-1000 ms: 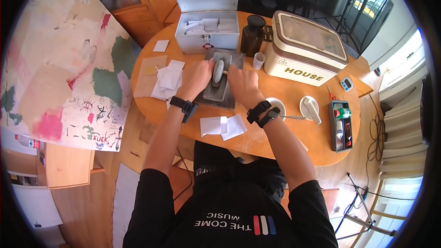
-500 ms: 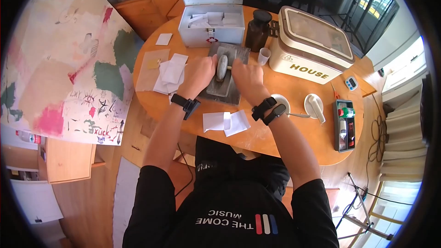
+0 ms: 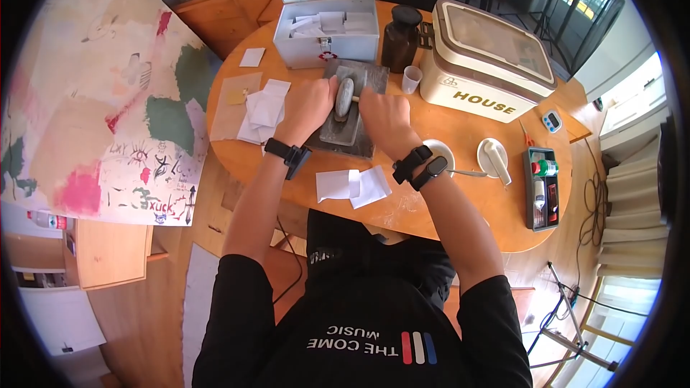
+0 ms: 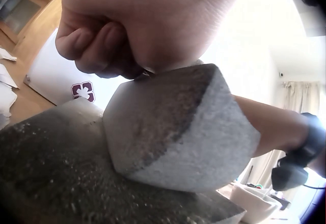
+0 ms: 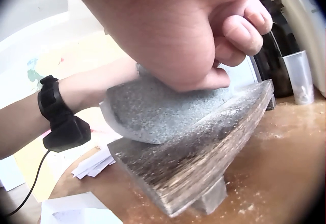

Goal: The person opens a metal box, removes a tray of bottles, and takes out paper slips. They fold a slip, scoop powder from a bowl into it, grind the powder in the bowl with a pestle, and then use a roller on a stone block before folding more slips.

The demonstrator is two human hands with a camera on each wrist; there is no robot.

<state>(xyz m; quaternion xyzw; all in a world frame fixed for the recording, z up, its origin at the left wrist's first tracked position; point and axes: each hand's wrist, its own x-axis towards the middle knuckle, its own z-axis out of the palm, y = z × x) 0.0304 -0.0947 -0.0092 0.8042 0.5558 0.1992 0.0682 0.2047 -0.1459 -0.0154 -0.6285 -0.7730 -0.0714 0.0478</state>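
Sunlit room, curtained window off to one side; round wooden table (image 3: pixel 507 219) in front of a seated person in a black T-shirt. Grey stone roller (image 3: pixel 345 97) upright on its edge, on a dark slab (image 3: pixel 365 145) near the table's middle. Roller sits between the two fists, close to both; short pale handle (image 3: pixel 356 99) runs from its side into the right hand (image 3: pixel 386 118). Right fingers curled tight, clamped round that handle. Left hand (image 3: pixel 311 104) at the opposite side, fingers likewise curled in, gripping at the roller's side; the part inside that fist is hidden.

Containers: white box (image 3: pixel 327 50), lid up, filled with white paper packets (image 3: pixel 332 23). Dark bottle (image 3: pixel 401 42) beside it, contents not readable. Small translucent cup (image 3: pixel 411 80) near the bottle. Cream bin (image 3: pixel 467 98) lettered HOUSE, lid down. White bowl (image 3: pixel 441 152) partly behind the right wrist, spoon handle (image 3: pixel 471 173) jutting out. Grey tray (image 3: pixel 529 187) holding small bottles, one green.

Pose: both forearms stretched forward, converging on the slab; knuckles uppermost, black bands on both wrists. Folded papers (image 3: pixel 338 185) lie between the forearms.
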